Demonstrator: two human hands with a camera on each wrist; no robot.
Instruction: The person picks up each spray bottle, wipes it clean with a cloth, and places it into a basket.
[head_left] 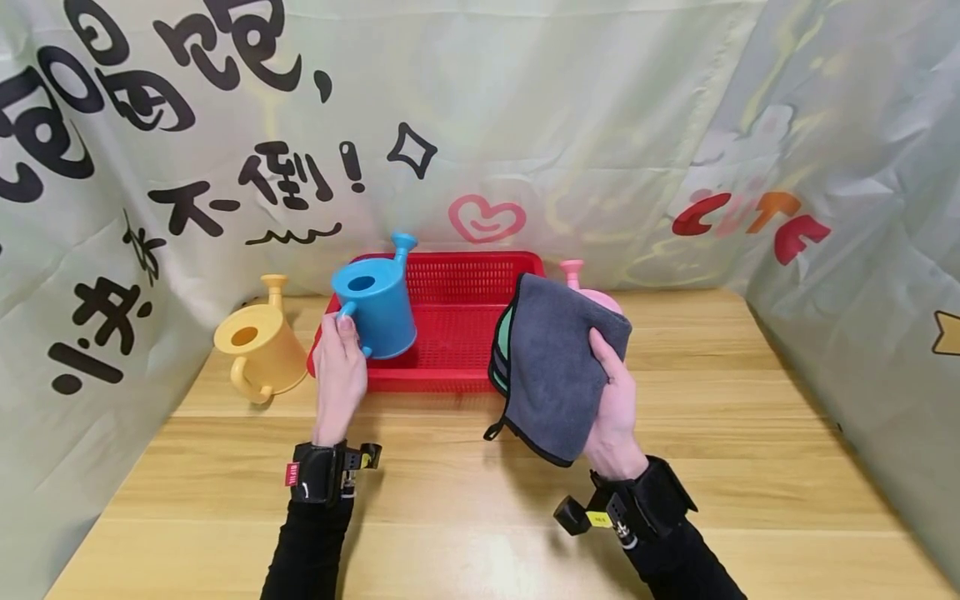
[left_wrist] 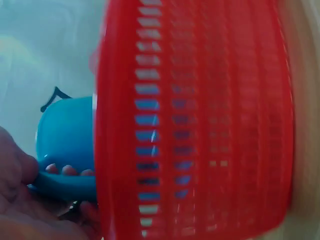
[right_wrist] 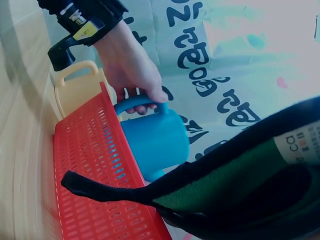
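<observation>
A blue watering can (head_left: 384, 312) stands upright at the left end of the red basket (head_left: 457, 333); my left hand (head_left: 341, 367) grips its handle. The right wrist view shows those fingers curled round the handle of the blue can (right_wrist: 157, 140). My right hand (head_left: 617, 412) holds a folded grey cloth (head_left: 558, 358) with black edging and a green inner side, raised in front of the basket's right end. Behind the cloth, a pink watering can (head_left: 600, 298) is mostly hidden. In the left wrist view the basket wall (left_wrist: 200, 120) covers part of the blue can (left_wrist: 67, 130).
A yellow watering can (head_left: 262, 350) stands on the wooden table (head_left: 465, 492) left of the basket. Behind the table hangs a pale printed curtain (head_left: 600, 125), which also borders it on both sides.
</observation>
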